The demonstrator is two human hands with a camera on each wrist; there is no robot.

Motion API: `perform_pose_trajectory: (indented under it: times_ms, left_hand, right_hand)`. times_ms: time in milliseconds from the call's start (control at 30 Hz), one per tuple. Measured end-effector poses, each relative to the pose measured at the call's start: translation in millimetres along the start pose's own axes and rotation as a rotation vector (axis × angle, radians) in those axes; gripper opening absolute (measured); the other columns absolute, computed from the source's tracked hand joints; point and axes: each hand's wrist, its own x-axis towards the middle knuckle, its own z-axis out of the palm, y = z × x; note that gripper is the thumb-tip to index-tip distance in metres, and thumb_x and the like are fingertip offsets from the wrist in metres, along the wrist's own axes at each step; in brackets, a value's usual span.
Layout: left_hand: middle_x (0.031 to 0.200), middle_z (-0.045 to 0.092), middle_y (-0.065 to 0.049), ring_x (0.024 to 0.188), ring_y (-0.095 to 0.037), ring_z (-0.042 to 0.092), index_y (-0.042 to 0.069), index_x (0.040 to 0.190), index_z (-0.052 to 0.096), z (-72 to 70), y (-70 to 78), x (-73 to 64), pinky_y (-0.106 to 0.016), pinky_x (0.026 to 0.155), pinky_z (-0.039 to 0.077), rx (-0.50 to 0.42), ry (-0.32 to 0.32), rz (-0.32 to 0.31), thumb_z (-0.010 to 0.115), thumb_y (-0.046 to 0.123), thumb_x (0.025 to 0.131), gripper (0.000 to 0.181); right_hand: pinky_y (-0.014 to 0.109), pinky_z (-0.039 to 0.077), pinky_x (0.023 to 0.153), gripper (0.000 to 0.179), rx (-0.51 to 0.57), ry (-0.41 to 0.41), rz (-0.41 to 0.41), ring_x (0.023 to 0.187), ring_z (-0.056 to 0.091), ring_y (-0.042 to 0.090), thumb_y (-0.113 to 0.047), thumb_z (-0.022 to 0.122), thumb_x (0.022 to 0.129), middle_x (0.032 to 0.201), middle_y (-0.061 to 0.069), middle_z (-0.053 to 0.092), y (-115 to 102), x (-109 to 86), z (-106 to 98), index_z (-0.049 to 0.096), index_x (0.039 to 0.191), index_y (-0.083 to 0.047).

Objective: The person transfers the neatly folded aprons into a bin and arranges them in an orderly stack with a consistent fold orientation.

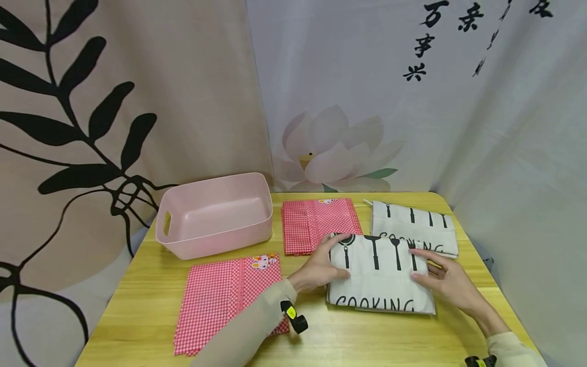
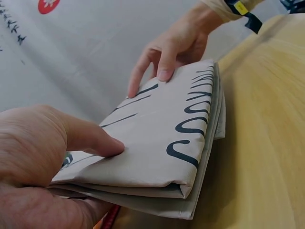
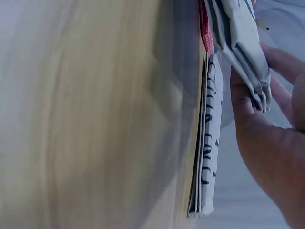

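Note:
A folded white cloth [image 1: 378, 278] printed with black utensils and the word COOKING is held between both hands. My left hand [image 1: 317, 269] grips its left side; in the left wrist view the thumb [image 2: 102, 143] lies on top and other fingers go underneath. At the opposite side my right hand [image 1: 447, 285] pinches the edge, and in the right wrist view the stacked layers [image 3: 248, 62] show between thumb and fingers. The cloth is raised off the table there. Just behind it lies a second folded white cloth [image 1: 415, 219] with the same print, partly covered in the head view.
A pink plastic basket [image 1: 215, 244] stands at the back left of the wooden table [image 1: 348, 346]. One red checked folded cloth [image 1: 330, 219] lies at the back middle, another [image 1: 215, 300] at the front left, partly under the left sleeve in view. Curtains [image 1: 339, 76] hang behind.

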Motion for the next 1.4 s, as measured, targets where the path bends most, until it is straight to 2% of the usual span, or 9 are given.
perform_pose_trajectory:
  times_ms: [200,267,433,500,667,800,1033,1133,1400]
  left_hand:
    - [0.192,0.004,-0.020,0.177,-0.052,0.008,0.044,0.164,0.057,-11.3,2.0,-3.3,-0.077,0.136,0.025,-0.012,0.023,-0.009,0.089,-0.012,0.076,0.109]
    - [0.191,0.009,-0.019,0.176,-0.050,0.013,0.044,0.162,0.058,-15.6,2.7,-4.0,-0.079,0.137,0.022,-0.001,0.030,0.006,0.090,-0.010,0.076,0.107]
    - [0.177,0.042,-0.014,0.152,-0.043,0.053,0.041,0.159,0.061,-26.1,3.4,-4.5,-0.070,0.128,0.046,0.003,0.027,0.060,0.090,-0.010,0.075,0.103]
    - [0.167,0.053,-0.011,0.138,-0.035,0.063,0.039,0.159,0.061,-30.6,3.6,-4.9,-0.061,0.119,0.057,-0.015,0.018,0.079,0.089,-0.012,0.075,0.102]
    - [0.150,0.067,-0.010,0.123,-0.023,0.072,0.034,0.159,0.061,-41.5,4.1,-7.8,-0.045,0.109,0.065,-0.075,0.001,0.099,0.085,-0.014,0.081,0.094]
    - [0.149,0.069,-0.012,0.119,-0.023,0.076,0.035,0.158,0.062,-49.5,5.2,-10.7,-0.041,0.102,0.068,-0.115,0.012,0.086,0.084,-0.011,0.090,0.085]
    - [0.154,0.067,-0.020,0.111,-0.027,0.080,0.029,0.159,0.061,-63.3,8.9,-15.0,-0.040,0.090,0.072,-0.155,0.055,0.086,0.084,-0.007,0.096,0.077]
    - [0.158,0.064,-0.018,0.114,-0.028,0.080,0.029,0.161,0.060,-69.4,11.8,-17.8,-0.041,0.091,0.072,-0.144,0.082,0.100,0.084,-0.005,0.096,0.077]
    - [0.161,0.061,-0.016,0.126,-0.035,0.079,0.031,0.162,0.059,-86.7,15.0,-22.3,-0.044,0.095,0.072,-0.164,0.129,0.117,0.083,-0.003,0.099,0.076]
  right_hand:
    - [0.016,0.062,0.099,0.070,0.029,-0.019,0.018,0.151,0.054,0.058,-0.029,0.084,0.105,0.179,0.031,0.037,-10.1,4.4,2.6,0.055,0.168,-0.017]
    - [0.020,0.065,0.097,0.071,0.049,-0.023,0.024,0.147,0.062,0.051,-0.028,0.084,0.105,0.181,0.030,0.036,-12.5,6.2,3.6,0.054,0.168,-0.018]
    - [0.030,0.071,0.090,0.072,0.092,-0.037,0.024,0.129,0.076,0.011,-0.025,0.084,0.105,0.182,0.030,0.032,-18.4,11.2,6.0,0.053,0.169,-0.017]
    - [0.031,0.071,0.090,0.072,0.100,-0.041,0.018,0.126,0.076,0.006,-0.025,0.083,0.105,0.182,0.030,0.032,-20.8,13.6,7.3,0.052,0.170,-0.017]
    - [0.033,0.071,0.091,0.072,0.116,-0.043,0.000,0.127,0.078,0.011,-0.024,0.083,0.106,0.181,0.029,0.034,-27.1,20.1,12.0,0.051,0.170,-0.017]
    - [0.030,0.070,0.094,0.071,0.112,-0.036,-0.017,0.130,0.075,0.008,-0.025,0.083,0.105,0.181,0.026,0.038,-32.7,26.6,15.4,0.053,0.169,-0.017]
    - [0.009,0.052,0.108,0.064,0.039,-0.036,-0.097,0.156,0.050,0.059,-0.026,0.080,0.108,0.181,0.024,0.040,-39.5,40.5,20.2,0.056,0.167,-0.019]
    - [0.005,0.043,0.111,0.063,0.027,-0.033,-0.107,0.160,0.044,0.059,-0.028,0.080,0.108,0.181,0.020,0.041,-43.0,47.3,22.2,0.058,0.166,-0.023]
    - [0.004,0.042,0.113,0.061,0.049,-0.028,-0.118,0.162,0.047,0.051,-0.030,0.080,0.108,0.179,0.017,0.045,-56.4,62.1,30.1,0.059,0.165,-0.021]
